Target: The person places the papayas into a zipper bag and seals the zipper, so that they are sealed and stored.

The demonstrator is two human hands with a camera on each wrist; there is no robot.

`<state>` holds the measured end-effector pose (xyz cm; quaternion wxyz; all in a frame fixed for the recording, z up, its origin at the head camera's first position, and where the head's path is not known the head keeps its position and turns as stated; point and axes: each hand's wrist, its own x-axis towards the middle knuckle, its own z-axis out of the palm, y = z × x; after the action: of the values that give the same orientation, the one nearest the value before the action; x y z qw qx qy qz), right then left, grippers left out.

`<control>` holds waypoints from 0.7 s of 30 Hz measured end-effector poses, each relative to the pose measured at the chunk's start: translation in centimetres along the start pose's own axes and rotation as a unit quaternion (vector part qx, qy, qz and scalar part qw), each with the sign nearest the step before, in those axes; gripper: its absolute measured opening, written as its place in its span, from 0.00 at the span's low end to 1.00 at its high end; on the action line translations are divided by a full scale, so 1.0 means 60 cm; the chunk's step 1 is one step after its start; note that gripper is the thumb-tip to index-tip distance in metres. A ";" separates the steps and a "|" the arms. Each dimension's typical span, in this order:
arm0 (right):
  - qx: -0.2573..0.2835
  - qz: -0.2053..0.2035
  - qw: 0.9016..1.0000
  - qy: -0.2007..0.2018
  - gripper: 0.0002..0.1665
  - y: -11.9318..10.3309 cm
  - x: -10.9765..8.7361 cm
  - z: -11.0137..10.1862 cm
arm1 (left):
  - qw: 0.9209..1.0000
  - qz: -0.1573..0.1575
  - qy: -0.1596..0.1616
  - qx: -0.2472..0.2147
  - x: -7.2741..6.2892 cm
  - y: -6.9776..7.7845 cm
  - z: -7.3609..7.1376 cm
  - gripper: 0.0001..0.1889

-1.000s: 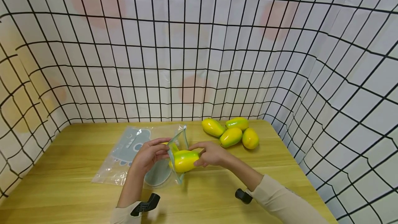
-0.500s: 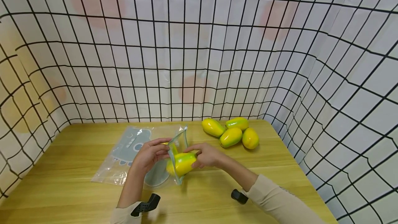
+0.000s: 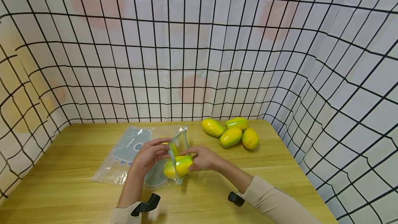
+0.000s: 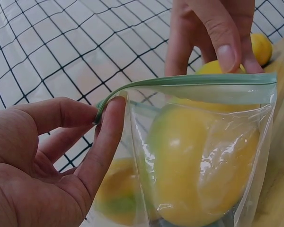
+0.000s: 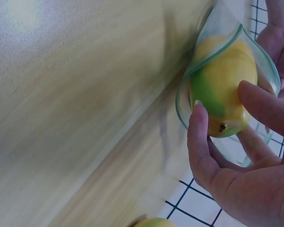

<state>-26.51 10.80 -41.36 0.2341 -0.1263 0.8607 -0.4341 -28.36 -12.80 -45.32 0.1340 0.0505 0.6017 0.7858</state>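
Loading mangoes into a clear printed zip bag (image 3: 132, 148), maybe a quarter to a third through by my read.

Current piece: one mango (image 3: 184, 163) straddles the bag's mouth, leading end past the green zip strip (image 4: 203, 81), stem end sticking out toward the right edge of the surface (image 3: 211, 193). Right hand (image 3: 203, 158) has it by the stem end, thumb and fingers curled round the sides. Left hand (image 3: 150, 155) is pinching the zip strip on one lip between its fingertips; the two lips stand apart.

Done: a second mango (image 3: 173, 148) looks to be inside already, beyond the held one, near the left fingertips. Film and hand cover most of it, so can't tell how deep it sits. Left part of the bag lies flat on the surface, so I doubt any more are in there.

Remaining: held mango needs to go the rest of the way in and be released. Then presumably four loose mangoes (image 3: 231, 137), grouped by the back edge toward the back right corner, none in hand. Zip is unsealed, so closing would come last. Fit for all six looks tight; can't confirm.
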 end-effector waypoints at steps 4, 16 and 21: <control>0.000 -0.003 1.000 0.007 0.34 0.002 0.001 0.006 | 1.000 0.001 0.000 0.000 -0.001 0.001 0.001 0.24; 0.009 -0.009 1.000 0.019 0.35 0.011 0.006 0.019 | 1.000 0.003 -0.003 0.001 -0.001 0.001 0.002 0.25; 0.020 -0.010 0.999 0.023 0.34 0.011 0.007 0.023 | 1.000 0.000 -0.003 0.004 0.000 -0.001 0.002 0.24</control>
<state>-26.18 10.08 -42.69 0.2122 -0.1197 0.8558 -0.4563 -28.31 -12.69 -45.33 0.1358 0.0532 0.6041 0.7834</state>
